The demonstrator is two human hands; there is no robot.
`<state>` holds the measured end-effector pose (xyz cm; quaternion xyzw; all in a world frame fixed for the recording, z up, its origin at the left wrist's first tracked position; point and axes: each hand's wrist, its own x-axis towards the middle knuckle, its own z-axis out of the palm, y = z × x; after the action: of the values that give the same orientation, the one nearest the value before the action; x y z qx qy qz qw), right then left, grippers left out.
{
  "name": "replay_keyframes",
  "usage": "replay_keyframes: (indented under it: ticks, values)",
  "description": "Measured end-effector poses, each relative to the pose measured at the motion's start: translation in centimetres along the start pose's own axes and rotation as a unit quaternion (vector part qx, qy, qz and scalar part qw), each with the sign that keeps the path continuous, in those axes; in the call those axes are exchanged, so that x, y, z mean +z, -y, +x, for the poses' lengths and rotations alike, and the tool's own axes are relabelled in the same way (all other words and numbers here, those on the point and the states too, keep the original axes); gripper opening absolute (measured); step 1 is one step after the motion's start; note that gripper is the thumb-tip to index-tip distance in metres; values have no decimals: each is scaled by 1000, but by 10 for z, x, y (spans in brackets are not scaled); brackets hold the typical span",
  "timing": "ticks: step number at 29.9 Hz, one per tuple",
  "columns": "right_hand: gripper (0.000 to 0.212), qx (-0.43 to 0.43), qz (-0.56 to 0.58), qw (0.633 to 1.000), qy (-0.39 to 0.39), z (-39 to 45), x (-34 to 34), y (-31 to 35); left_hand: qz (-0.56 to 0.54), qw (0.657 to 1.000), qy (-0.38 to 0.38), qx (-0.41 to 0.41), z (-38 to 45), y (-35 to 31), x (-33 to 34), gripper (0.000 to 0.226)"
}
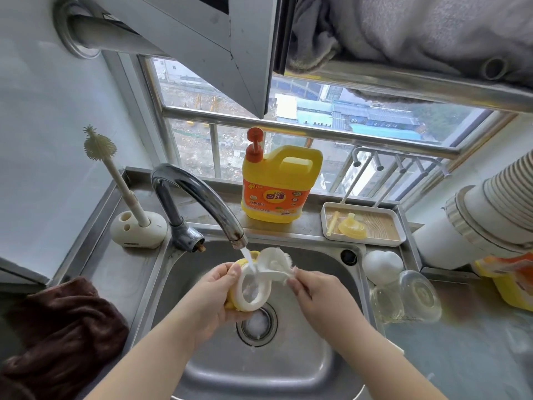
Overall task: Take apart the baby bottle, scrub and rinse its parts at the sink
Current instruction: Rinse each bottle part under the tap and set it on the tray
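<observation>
Left hand (213,295) grips a white screw collar with yellow trim (253,290), fingers curled round its outer wall, opening facing up and towards the camera. Right hand (314,287) pinches the end of a white handle piece (275,265) that runs from the collar's upper edge; whether it is one part with the collar cannot be told. Both are held over the sink basin (302,356), above the drain (256,324). Water stream (249,259) falls from the faucet spout (202,200) into the collar's opening.

Forearms enter from the bottom edge and converge towards the middle, both hands level under the spout, thumbs uppermost.

Surroundings:
- Clear bottle body (406,295) lies on its side on the counter just right of the basin, with a white rounded cap (382,265) behind it.
- White tray (331,226) on the rear ledge holds a yellow nipple piece (352,226) and a yellow straw (333,223).
- Yellow detergent jug (277,186) with orange pump stands on the ledge behind the faucet.
- Bottle brush (115,171) stands tilted in a white holder (138,232) left of the faucet.
- Brown cloth (63,327) lies on the left counter.
- Stack of paper cups (476,209) lies at far right, above a yellow pack (510,284).
</observation>
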<state>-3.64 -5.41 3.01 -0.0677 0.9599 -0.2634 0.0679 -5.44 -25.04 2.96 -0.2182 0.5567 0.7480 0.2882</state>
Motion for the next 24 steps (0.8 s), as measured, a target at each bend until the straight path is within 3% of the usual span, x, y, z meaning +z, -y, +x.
replay_keyframes:
  ticks: [3, 6, 10, 12, 14, 19, 21, 22, 24]
  values:
    - [29, -28, -7, 999, 28, 1, 2, 9, 30, 999, -4, 23, 2, 2, -5, 16]
    - [31, 58, -47, 995, 72, -2, 0, -3, 171, 981, -19, 90, 2, 3, -22, 10]
    - [26, 156, 115, 981, 21, 13, -4, 2, 408, 888, 33, 209, 0, 3, -32, 11]
    - [30, 194, 186, 963, 39, 28, -1, 12, 478, 836, 62, 262, -2, 3, -30, 19]
    - [38, 231, 215, 945, 85, 36, 5, 19, 502, 811, 95, 284, -3, 5, -30, 20]
    - [19, 256, 212, 935, 122, 28, 23, 21, 484, 809, 34, 332, 2, 14, -44, 3]
    - [15, 267, 233, 929, 107, 22, 26, 22, 463, 811, -33, 355, 7, 19, -46, 14]
    - [15, 271, 243, 926, 98, 19, 27, 24, 434, 829, -65, 347, 10, 23, -47, 21]
    - [16, 269, 260, 924, 83, 15, 31, 28, 321, 907, -93, 256, 10, 24, -40, 41]
